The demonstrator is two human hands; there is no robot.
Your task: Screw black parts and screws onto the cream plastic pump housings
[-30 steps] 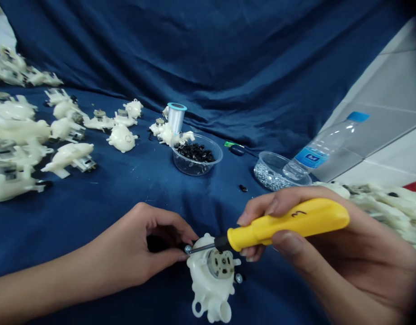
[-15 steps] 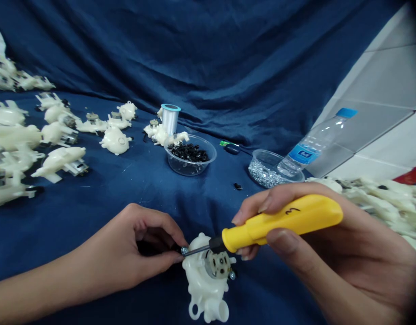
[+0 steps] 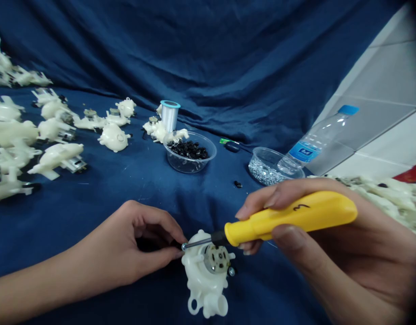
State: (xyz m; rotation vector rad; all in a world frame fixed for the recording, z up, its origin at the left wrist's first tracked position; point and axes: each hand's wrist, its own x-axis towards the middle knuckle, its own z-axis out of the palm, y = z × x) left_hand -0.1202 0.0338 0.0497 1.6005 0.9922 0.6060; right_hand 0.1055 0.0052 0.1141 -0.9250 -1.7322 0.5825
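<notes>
In my right hand (image 3: 316, 239) is a yellow-handled screwdriver (image 3: 289, 219), its shaft pointing left. Its tip meets the head of a small silver screw (image 3: 184, 247) at the fingertips of my left hand (image 3: 147, 243). Thumb and forefinger there pinch a small dark piece behind the screw, mostly hidden. Just below the shaft lies a cream plastic housing (image 3: 203, 280) with a round metal motor (image 3: 217, 259) set in it. A second screw (image 3: 231, 271) with a black bit beside it shows at the housing's right edge.
A clear bowl of small black parts (image 3: 190, 167) stands mid-table beside a spool (image 3: 169, 117). Rightward, a plastic bottle (image 3: 316, 142) leans in a bowl of screws (image 3: 262, 171). More cream housings (image 3: 60, 155) crowd the left, and others (image 3: 380, 194) are piled right. One loose black piece (image 3: 238, 184) lies between.
The screwdriver has swung slightly, its handle shifting right and its tip rising onto the screw head. My left hand keeps its pinch, and the view has shifted a little.
</notes>
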